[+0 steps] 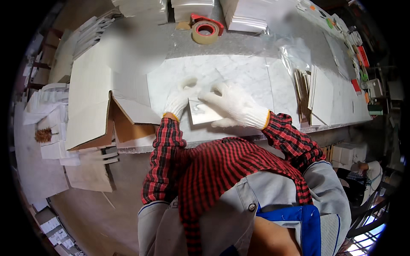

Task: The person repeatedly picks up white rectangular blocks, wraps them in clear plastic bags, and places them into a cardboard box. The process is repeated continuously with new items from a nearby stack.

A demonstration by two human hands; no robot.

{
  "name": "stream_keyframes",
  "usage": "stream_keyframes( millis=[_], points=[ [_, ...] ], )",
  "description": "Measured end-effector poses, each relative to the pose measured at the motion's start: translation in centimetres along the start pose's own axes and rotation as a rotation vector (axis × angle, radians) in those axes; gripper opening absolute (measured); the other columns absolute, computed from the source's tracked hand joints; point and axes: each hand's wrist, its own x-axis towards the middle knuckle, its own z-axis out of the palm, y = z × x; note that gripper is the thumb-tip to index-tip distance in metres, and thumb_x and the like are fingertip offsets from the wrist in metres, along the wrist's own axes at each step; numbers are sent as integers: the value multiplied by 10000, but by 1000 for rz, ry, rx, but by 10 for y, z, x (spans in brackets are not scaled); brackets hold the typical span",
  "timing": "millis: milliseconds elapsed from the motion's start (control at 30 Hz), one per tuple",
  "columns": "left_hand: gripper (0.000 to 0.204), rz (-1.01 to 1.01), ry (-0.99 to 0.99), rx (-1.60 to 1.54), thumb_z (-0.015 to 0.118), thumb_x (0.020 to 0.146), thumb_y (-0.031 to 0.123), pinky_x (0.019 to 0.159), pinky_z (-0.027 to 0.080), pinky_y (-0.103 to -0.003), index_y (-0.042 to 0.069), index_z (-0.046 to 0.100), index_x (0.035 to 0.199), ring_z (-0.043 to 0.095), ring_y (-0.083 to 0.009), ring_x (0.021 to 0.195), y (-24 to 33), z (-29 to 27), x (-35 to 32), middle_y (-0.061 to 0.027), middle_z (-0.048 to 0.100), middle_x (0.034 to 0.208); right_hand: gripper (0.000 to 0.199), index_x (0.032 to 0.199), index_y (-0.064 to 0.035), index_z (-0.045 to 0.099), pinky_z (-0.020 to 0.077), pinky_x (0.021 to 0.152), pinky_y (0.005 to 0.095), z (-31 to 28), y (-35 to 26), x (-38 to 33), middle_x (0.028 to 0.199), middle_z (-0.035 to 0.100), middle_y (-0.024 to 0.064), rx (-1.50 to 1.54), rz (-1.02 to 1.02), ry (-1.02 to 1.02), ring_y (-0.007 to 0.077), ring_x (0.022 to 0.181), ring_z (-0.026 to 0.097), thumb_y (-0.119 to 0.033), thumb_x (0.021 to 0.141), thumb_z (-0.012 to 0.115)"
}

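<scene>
Both my hands wear white knit gloves and work close together over the white marbled tabletop (166, 70). My right hand (239, 104) is closed on a small flat white piece (206, 114), with the thumb below and the fingers over its top edge. A grey smudge-like patch shows on the face of this piece. Just left of it, my left hand (181, 94) has its fingers curled together, forming a loop. What those fingers hold, if anything, I cannot make out. A faint, clear sheet-like edge (217, 74) shows on the tabletop beyond the hands.
A folded cardboard piece (92, 102) stands tented at the left. At the back are a tape dispenser (206, 32) and stacks of white sheets (245, 17). To the right, clear plastic (297, 53) lies by upright cardboard pieces (302, 96). Another person (369, 177) is at far right.
</scene>
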Motion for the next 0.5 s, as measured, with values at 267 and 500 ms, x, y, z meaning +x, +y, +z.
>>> stream_keyframes(
  millis=[267, 500],
  points=[
    [584, 5, 26, -188, 744, 903, 173, 984, 533, -339, -25, 577, 1427, 677, -227, 1104, 2, 1, 6, -138, 684, 1271, 828, 1424, -139, 501, 489, 965, 491, -27, -7, -8, 1212, 605, 217, 42, 110, -168, 391, 1153, 593, -287, 700, 872],
    [591, 143, 71, -112, 746, 925, 187, 888, 591, -350, -29, 553, 1439, 686, -201, 1072, 55, 9, -11, -121, 697, 1217, 877, 1537, -105, 426, 513, 1004, 457, -14, 20, -17, 1237, 648, 229, 268, 65, 37, 366, 1168, 639, -328, 793, 834]
  ],
)
